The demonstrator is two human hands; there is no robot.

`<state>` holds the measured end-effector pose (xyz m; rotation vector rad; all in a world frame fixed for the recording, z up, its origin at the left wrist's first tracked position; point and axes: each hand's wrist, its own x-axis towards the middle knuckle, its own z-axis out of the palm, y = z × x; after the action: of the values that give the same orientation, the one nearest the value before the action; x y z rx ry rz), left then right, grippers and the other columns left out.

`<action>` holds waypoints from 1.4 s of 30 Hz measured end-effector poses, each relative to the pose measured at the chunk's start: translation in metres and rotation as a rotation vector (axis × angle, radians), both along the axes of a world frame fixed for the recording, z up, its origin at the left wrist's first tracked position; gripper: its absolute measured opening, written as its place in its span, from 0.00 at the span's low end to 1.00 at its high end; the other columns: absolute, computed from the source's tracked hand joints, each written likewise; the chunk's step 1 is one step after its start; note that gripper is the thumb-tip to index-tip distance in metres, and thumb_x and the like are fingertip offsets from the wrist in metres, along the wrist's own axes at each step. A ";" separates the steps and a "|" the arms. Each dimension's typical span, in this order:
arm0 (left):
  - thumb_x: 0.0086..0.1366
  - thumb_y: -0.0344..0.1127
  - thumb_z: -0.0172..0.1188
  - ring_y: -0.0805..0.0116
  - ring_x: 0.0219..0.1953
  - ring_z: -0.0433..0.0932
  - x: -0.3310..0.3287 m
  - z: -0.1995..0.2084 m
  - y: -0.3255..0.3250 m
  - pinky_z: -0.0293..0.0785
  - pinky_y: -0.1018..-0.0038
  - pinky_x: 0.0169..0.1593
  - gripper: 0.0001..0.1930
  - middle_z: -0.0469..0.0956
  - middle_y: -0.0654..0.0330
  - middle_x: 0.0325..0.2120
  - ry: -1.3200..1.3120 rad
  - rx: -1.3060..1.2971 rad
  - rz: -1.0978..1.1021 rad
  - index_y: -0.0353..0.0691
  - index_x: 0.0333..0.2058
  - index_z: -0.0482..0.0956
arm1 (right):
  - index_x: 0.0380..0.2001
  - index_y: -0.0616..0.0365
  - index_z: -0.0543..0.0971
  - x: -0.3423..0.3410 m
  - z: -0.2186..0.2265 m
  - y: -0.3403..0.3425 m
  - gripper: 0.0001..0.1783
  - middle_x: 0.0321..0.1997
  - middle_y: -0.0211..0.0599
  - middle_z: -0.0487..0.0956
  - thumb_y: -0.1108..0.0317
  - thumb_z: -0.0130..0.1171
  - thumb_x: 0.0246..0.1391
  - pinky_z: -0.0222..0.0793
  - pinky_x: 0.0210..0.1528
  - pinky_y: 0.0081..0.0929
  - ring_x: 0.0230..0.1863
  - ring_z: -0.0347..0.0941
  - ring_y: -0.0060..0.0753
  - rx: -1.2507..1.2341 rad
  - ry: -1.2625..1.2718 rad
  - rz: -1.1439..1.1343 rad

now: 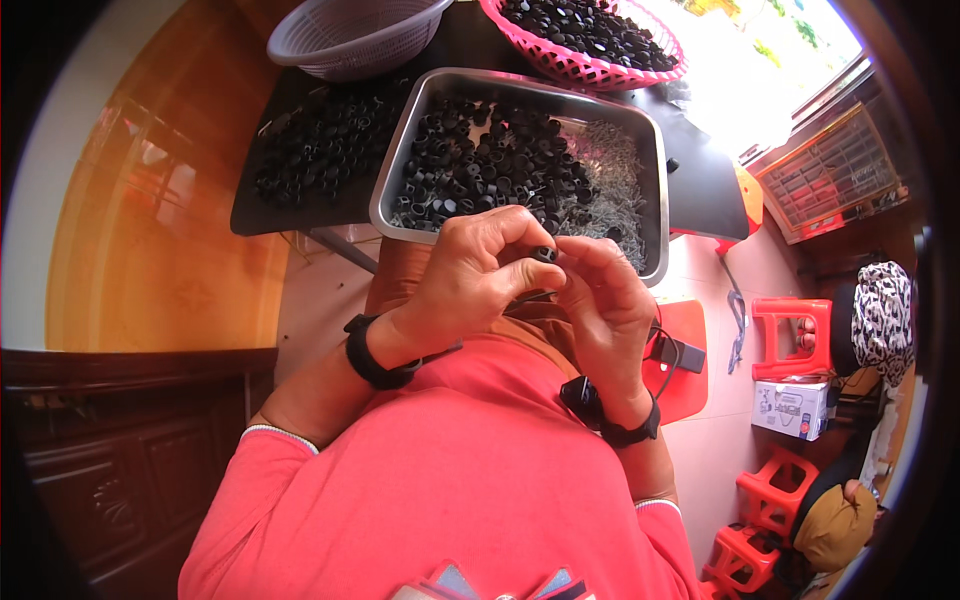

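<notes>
Between the thumb and bent forefinger of my left hand [470, 268] is a small round black plastic part [543, 254] with an opening in its end. My right hand [607, 290] meets it from the other side, thumb and fingertips pinched together. Whatever those fingertips hold is too small to make out. Both hands are over my lap, at the near edge of a metal tray [655, 190]. Many similar black parts [490, 160] fill its left and middle. Thin silvery metal pieces [615, 170] lie heaped along the tray's right side.
Loose black parts [325, 145] cover the left of the black table [262, 212]. A pale basket [350, 45] stands at the far left, and a pink basket [575, 72] full of black pieces at the back. Red stools [793, 340] and a white box [790, 408] are to the right.
</notes>
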<state>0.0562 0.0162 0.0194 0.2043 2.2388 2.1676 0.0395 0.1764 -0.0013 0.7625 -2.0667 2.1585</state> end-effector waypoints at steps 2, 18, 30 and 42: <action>0.55 0.26 0.63 0.83 0.23 0.67 -0.001 0.002 -0.001 0.64 0.83 0.24 0.07 0.72 0.67 0.24 0.165 -0.144 0.044 0.36 0.32 0.75 | 0.44 0.63 0.74 0.004 0.008 -0.001 0.13 0.36 0.30 0.76 0.81 0.52 0.55 0.69 0.35 0.13 0.31 0.71 0.15 -0.096 -0.262 0.064; 0.46 0.20 0.62 0.60 0.23 0.72 -0.039 -0.006 0.008 0.68 0.70 0.25 0.10 0.69 0.56 0.23 0.461 -0.428 0.080 0.35 0.29 0.72 | 0.46 0.68 0.73 -0.026 0.006 0.011 0.13 0.35 0.32 0.77 0.72 0.50 0.60 0.70 0.31 0.13 0.31 0.72 0.16 -0.254 -0.649 0.106; 0.43 0.22 0.67 0.65 0.21 0.71 -0.063 -0.020 0.003 0.67 0.75 0.23 0.13 0.71 0.57 0.23 0.515 -0.349 0.046 0.35 0.30 0.75 | 0.49 0.68 0.71 -0.045 0.019 0.016 0.15 0.38 0.35 0.77 0.74 0.52 0.58 0.70 0.33 0.14 0.33 0.72 0.17 -0.136 -0.677 0.159; 0.45 0.20 0.65 0.65 0.27 0.73 -0.058 -0.013 0.002 0.71 0.73 0.31 0.25 0.70 0.56 0.27 0.384 -0.158 -0.033 0.35 0.46 0.74 | 0.48 0.65 0.69 -0.082 0.050 0.017 0.18 0.40 0.33 0.76 0.74 0.57 0.54 0.69 0.44 0.18 0.41 0.72 0.18 0.188 -0.727 0.263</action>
<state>-0.0013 0.0182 0.0060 0.7020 2.5600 2.0657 -0.0428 0.1934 0.0490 0.2761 -2.6497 2.7086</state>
